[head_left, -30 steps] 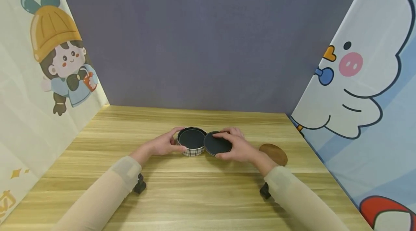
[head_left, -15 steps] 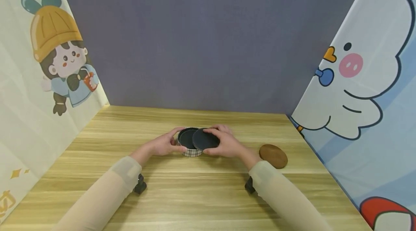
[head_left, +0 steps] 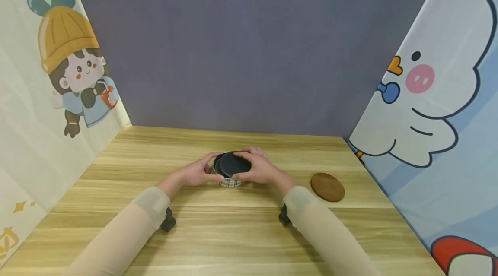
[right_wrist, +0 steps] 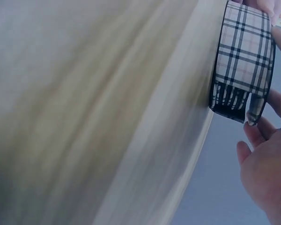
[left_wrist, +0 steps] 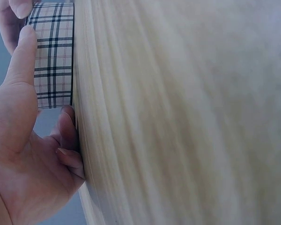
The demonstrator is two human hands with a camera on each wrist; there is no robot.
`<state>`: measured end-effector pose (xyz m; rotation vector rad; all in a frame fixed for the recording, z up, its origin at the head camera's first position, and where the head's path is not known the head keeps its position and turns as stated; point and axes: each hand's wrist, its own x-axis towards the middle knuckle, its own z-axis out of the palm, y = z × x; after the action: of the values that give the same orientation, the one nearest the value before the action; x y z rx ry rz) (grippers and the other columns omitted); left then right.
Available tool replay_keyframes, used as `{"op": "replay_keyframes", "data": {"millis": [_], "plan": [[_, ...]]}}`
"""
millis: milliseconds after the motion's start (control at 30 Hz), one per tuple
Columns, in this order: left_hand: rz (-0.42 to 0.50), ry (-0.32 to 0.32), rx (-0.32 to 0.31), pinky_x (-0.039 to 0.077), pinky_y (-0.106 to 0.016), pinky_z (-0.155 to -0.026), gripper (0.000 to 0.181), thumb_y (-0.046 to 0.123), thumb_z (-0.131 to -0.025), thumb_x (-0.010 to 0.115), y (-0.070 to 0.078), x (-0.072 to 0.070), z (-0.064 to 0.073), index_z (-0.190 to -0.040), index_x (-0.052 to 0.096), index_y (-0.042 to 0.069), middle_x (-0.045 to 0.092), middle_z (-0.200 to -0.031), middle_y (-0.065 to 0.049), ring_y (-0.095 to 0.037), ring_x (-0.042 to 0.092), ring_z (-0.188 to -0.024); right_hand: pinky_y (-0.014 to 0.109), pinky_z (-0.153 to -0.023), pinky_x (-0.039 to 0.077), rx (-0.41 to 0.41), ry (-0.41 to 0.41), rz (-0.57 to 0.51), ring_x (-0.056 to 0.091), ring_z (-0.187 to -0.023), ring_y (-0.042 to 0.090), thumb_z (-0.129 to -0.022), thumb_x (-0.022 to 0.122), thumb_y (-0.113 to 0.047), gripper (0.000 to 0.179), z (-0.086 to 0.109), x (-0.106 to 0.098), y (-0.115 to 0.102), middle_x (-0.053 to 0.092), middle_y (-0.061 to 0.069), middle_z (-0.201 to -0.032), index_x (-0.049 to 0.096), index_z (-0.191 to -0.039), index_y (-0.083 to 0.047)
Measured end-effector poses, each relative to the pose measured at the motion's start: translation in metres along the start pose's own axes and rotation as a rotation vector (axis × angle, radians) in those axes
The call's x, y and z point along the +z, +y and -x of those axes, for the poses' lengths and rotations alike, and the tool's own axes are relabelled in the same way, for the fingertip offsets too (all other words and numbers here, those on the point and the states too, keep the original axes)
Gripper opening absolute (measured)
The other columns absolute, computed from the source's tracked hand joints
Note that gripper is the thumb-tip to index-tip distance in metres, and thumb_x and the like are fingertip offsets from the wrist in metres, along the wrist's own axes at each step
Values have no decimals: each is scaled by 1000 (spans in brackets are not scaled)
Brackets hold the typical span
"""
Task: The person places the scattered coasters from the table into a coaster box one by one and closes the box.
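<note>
A round plaid coaster holder with a black inside stands at the middle of the table. My left hand grips it from the left, thumb in front and fingers behind; the left wrist view shows the thumb along its plaid wall. Over its opening lies a round black coaster, slightly tilted and off to the right of the rim. My right hand pinches this coaster by its right edge between thumb and fingers. A gap in the holder's wall shows in the right wrist view.
To the right on the wood-grain table lies a round brown wooden disc. A grey panel rises behind the table, with cartoon-printed sheets on both sides.
My right hand has carried the black coaster leftward from beside the holder to over its opening. The left hand and the holder stay in place.
</note>
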<state>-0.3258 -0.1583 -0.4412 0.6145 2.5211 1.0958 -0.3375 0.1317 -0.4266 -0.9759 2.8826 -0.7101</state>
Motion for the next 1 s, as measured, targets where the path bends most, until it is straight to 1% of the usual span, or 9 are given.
{"op": "replay_keyframes", "data": {"millis": [167, 367, 567, 767, 1000], "plan": [[0, -3, 2, 44, -35, -68, 100, 50, -102, 79, -1, 0, -1, -176, 18, 21, 60, -77, -2, -16, 52, -67, 60, -125, 30, 6, -46, -18, 38, -155, 34, -95, 81, -58, 81, -6, 2, -1, 46, 8, -169, 54, -164, -26], [8, -12, 10, 43, -35, -67, 98, 48, -103, 78, -2, 1, -2, -176, 19, 22, 60, -75, -2, -16, 51, -65, 60, -127, 28, 3, -88, -47, 36, -158, 35, -96, 81, -58, 80, -11, 2, -2, 43, 7, -172, 53, -165, -30], [5, -8, 2, 44, -35, -70, 99, 50, -102, 79, -3, 0, -3, -176, 19, 24, 63, -79, -4, -17, 54, -69, 64, -130, 24, 13, -134, -50, 32, -160, 34, -100, 76, -60, 73, -12, 2, 0, 36, 2, -178, 54, -164, -31], [9, -6, -5, 45, -36, -72, 100, 51, -101, 79, -2, -1, -2, -176, 19, 24, 64, -83, -5, -19, 56, -73, 65, -129, 26, 31, -139, -58, 30, -160, 33, -106, 70, -55, 62, -11, 3, 2, 33, 0, -179, 56, -162, -34], [0, -9, -19, 45, -35, -73, 101, 54, -101, 79, -2, -1, -2, -176, 18, 24, 65, -84, -4, -17, 56, -73, 66, -130, 27, 50, -149, -64, 28, -162, 33, -105, 70, -57, 62, -11, 4, 2, 31, -2, -180, 56, -162, -35]]}}
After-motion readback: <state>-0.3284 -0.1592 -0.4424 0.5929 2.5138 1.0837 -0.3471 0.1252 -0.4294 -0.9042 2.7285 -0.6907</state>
